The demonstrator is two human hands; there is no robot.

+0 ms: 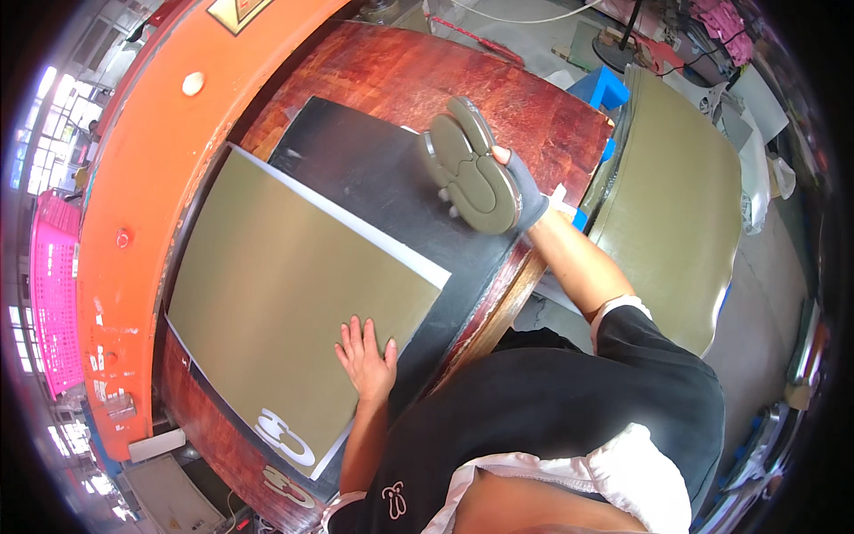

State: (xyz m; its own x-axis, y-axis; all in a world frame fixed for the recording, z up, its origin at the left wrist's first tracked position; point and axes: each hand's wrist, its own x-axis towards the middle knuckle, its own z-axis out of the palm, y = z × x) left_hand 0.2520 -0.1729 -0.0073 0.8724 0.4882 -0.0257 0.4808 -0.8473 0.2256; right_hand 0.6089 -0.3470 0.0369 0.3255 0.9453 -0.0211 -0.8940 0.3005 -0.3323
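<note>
My left hand (365, 360) lies flat, fingers spread, near the front edge of an olive-green sheet (302, 285). A white layer shows under the sheet along its edges. My right hand (527, 189), in a grey glove that leaves the thumb tip bare, grips a cutting die (476, 169) by its side. The die has several rounded lobes filled with olive material and is raised and tilted over a black mat (356, 160). At the sheet's near left corner is a white cut-out outline (285, 436). Beside it, an olive piece of like shape (289, 488) rests on the red board.
An orange machine beam (133, 231) curves along the left of the worn red board (418, 76). More olive sheet material (680, 196) is stacked at right, next to blue brackets (600, 89). A pink basket (55, 294) stands beyond the beam. Cluttered scraps fill the far right.
</note>
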